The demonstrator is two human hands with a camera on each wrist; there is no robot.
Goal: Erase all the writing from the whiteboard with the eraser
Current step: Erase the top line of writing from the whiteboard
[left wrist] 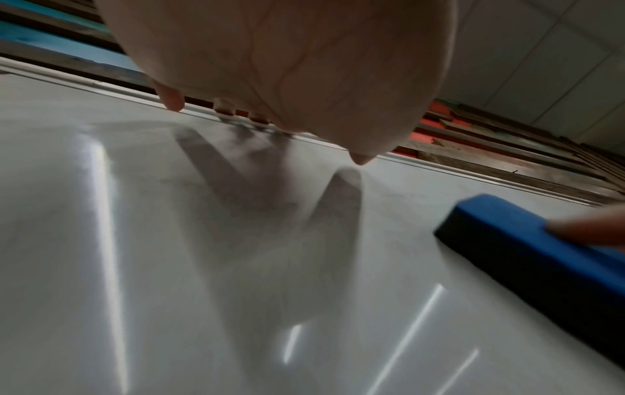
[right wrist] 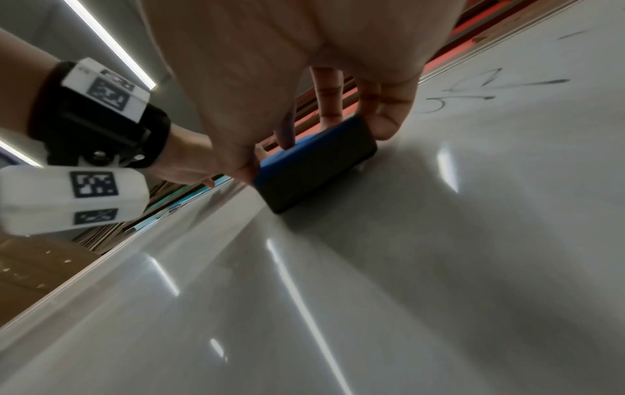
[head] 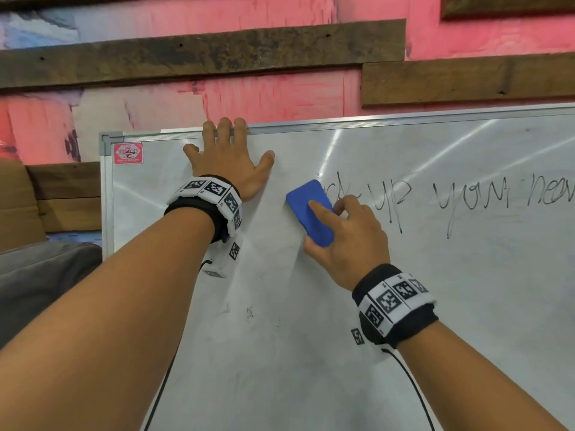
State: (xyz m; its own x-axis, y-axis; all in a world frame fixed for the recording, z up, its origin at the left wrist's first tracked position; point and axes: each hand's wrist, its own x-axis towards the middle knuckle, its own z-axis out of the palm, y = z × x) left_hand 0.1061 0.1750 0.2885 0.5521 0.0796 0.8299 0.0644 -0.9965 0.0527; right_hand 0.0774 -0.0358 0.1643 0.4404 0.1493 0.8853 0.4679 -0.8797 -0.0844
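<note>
A whiteboard (head: 404,306) leans against the wall. Black handwriting (head: 441,197) runs across its upper right; the upper left is wiped. My right hand (head: 345,241) grips a blue eraser (head: 306,206) and holds it flat on the board at the left end of the writing, thumb on one edge, index finger on top. The eraser (right wrist: 314,165) has a dark felt face against the board (right wrist: 372,294). My left hand (head: 228,157) lies on the board with three fingers hooked over its top frame, thumb spread. The eraser (left wrist: 527,235) sits to the right of that hand (left wrist: 287,66).
Dark wooden planks (head: 202,54) cross a pink painted wall above the board. A red label (head: 128,153) sits in the board's top left corner. Cardboard (head: 18,200) and a grey cushion (head: 46,275) lie to the left.
</note>
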